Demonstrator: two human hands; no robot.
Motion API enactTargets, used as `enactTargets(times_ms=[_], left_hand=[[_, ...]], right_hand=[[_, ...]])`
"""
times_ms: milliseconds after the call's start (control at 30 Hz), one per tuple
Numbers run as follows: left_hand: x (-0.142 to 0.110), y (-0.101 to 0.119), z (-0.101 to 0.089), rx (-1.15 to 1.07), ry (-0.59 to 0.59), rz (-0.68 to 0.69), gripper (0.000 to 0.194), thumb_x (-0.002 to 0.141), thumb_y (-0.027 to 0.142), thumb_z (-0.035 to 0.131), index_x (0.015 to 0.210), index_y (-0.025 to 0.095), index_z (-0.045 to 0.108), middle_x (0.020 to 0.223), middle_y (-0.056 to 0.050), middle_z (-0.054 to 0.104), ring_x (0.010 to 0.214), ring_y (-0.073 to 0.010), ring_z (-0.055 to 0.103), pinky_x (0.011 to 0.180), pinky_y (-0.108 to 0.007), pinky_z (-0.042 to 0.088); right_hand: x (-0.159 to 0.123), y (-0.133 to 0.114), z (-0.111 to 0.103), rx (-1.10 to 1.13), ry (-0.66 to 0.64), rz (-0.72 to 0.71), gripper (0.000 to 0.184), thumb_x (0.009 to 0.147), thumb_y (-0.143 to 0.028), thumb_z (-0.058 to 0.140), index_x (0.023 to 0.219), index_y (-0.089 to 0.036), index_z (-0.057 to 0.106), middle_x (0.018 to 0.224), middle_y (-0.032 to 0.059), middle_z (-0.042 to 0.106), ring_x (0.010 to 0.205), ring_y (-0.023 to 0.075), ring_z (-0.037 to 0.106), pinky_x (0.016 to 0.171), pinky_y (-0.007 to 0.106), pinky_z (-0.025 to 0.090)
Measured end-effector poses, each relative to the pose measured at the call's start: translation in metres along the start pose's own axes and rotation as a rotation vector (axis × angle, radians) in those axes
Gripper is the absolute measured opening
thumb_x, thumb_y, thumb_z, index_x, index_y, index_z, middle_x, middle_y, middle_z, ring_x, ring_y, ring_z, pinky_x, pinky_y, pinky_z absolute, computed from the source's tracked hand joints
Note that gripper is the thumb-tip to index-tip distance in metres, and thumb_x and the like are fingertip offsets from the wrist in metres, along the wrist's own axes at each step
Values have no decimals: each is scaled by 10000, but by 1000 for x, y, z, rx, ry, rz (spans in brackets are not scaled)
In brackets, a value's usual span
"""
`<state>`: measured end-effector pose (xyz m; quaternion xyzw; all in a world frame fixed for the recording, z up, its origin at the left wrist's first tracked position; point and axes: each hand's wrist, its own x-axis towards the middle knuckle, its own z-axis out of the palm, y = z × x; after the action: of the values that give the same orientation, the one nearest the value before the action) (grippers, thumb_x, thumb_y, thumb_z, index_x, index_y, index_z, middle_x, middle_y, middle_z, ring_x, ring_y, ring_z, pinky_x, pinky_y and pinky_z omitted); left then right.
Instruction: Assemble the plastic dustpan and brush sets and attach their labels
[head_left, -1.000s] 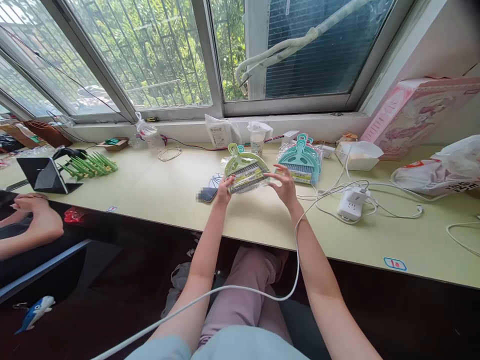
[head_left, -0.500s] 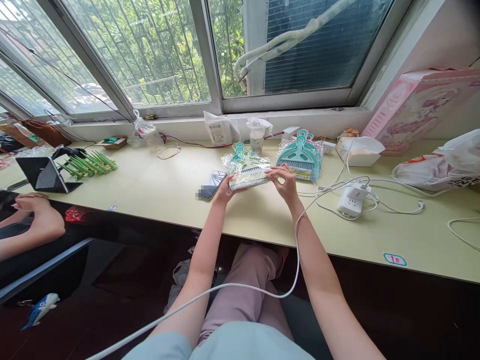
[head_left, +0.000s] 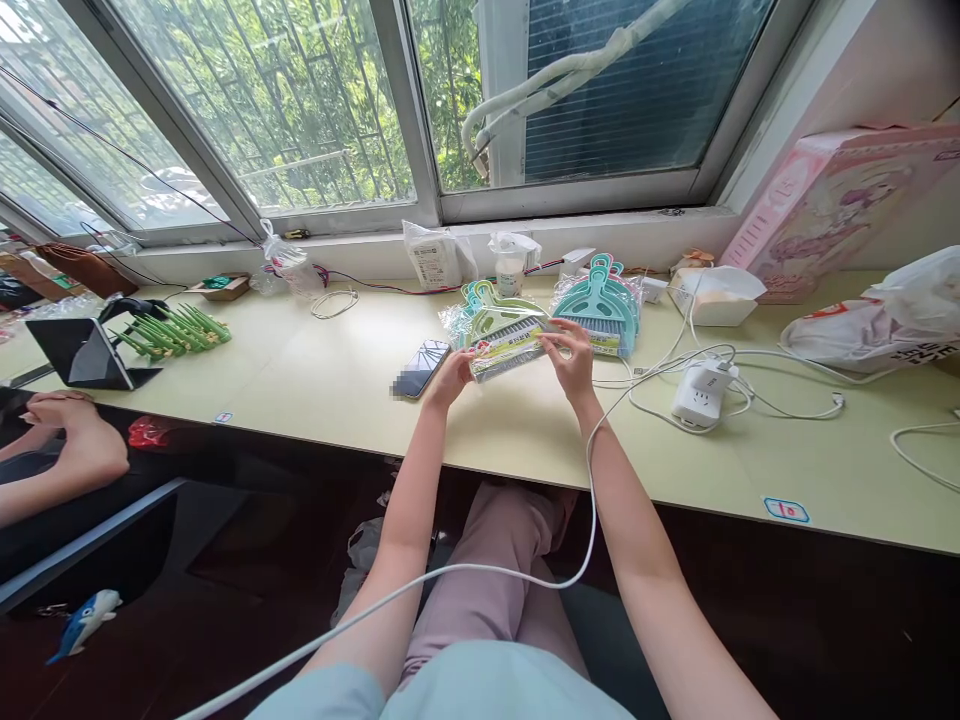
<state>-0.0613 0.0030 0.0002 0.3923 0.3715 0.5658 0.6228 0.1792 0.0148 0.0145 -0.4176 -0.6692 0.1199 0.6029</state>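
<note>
Between my two hands is a light green dustpan and brush set (head_left: 508, 343) in clear wrap, with a yellow label across its front. My left hand (head_left: 450, 379) is closed on its lower left corner. At the right end, my right hand (head_left: 571, 356) pinches it with thumb and fingers. The set is tilted, its handle pointing up and away to the left. Behind it, partly hidden, lies another wrapped set. A teal dustpan and brush set (head_left: 600, 300) in wrap lies just beyond my right hand. Near my left hand rests a phone (head_left: 422, 370).
A white power strip (head_left: 703, 395) with tangled cables lies to the right, near a tissue box (head_left: 720, 296). A white cable runs across my right forearm. Further left are green stalks (head_left: 176, 335), a tablet (head_left: 82, 353) and another person's clasped hands (head_left: 71, 440).
The held dustpan and brush set has tipped so that its label and bristles face me more. My hands keep hold of both ends. The view has shifted slightly.
</note>
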Motion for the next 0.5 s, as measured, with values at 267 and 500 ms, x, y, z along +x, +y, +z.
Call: enactTargets(times_ms=[267,500], left_hand=[[-2,1,-3,53,-174,-52,331,693,198,601,1019,159,638,976,-65,716,889,-196,667,701,-280,522],[-5,0,-2,116,-152,-49,369,644,117,624,1011,161,640,984,-65,715,882,-218,674,722,-296,512]], right_hand=[[0,2,-4,135,-36,112,285,888,-445,584,1018,-278,776,1336,74,605,1201,292,563,958,452,501],[-2,10,2,151,16,183,258,838,-415,650,945,-223,785,1324,118,583,1172,274,586,914,394,545]])
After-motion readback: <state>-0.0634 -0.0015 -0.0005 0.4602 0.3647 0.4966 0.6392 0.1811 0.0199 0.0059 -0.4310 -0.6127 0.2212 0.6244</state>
